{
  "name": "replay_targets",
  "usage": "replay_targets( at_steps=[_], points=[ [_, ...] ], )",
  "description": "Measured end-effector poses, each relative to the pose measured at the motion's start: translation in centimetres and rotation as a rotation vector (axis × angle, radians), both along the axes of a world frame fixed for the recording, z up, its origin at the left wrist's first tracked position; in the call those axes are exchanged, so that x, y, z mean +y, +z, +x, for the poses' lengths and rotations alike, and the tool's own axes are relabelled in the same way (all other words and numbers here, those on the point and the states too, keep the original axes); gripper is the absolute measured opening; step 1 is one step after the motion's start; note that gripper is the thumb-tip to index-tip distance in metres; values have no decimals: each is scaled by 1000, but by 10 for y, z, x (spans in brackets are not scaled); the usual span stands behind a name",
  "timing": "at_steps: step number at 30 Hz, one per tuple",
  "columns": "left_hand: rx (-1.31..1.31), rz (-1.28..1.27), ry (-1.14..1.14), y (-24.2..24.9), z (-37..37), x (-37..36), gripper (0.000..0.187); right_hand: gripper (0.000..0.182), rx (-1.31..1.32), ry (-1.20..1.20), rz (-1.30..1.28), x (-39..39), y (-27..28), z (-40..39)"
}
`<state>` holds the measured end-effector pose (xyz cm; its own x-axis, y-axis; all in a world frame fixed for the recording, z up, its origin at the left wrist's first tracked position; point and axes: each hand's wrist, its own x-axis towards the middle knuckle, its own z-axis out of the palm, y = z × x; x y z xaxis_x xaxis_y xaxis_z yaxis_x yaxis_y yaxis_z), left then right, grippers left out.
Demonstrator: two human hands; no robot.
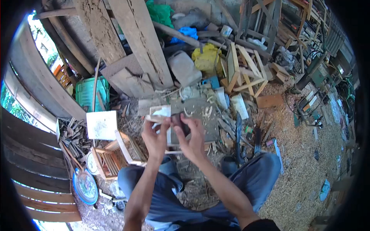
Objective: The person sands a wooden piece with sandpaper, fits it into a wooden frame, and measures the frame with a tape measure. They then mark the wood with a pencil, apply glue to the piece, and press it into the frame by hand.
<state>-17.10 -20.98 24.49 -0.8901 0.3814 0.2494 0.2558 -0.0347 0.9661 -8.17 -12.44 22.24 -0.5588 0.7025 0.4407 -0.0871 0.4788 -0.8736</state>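
Note:
My left hand (155, 139) is closed around a short piece of light wood (153, 118), held above a low grey work surface (206, 133) between my knees. Close beside it, the fingers of my right hand (193, 139) grip a dark brown block (179, 122). The block's near end meets the fingertips of my left hand. Under the hands lies a light wooden frame (161, 111) with a white inside. Pale shavings (207, 111) are scattered on the surface to the right.
Slatted wooden frames (106, 161) and a white board (101, 125) stand to my left. A long dark blade (239, 133) lies near my right knee. More wooden frames (232, 69), a yellow bag (208, 57) and planks (144, 42) crowd the back. Sawdust (300, 154) covers the right-hand ground.

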Motion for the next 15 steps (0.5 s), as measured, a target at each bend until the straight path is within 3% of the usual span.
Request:
replay_targets(
  at_steps=[4,5,7,8,10,11,14,15],
  points=[
    [2,85,69,-1,-10,6,25,39,-318,-144,45,29,-57,24],
    [125,-10,95,-5,-14,15,28,40,-387,-146,3,32,-61,25],
    [60,-169,-9,1,-4,33,30,41,-522,-154,-72,41,-49,27],
    [0,-304,-98,-6,-2,39,34,40,-433,-95,-240,47,-42,26],
    [138,-158,-202,-65,-3,59,39,40,-248,47,-572,60,-25,19],
    [91,-165,-246,-77,-4,68,40,41,-42,106,-609,79,-49,11],
    [121,-258,-362,-37,2,73,41,47,32,334,-895,120,-6,18],
    [54,-158,-400,-23,7,73,39,48,9,341,-868,124,19,24]
  ],
)
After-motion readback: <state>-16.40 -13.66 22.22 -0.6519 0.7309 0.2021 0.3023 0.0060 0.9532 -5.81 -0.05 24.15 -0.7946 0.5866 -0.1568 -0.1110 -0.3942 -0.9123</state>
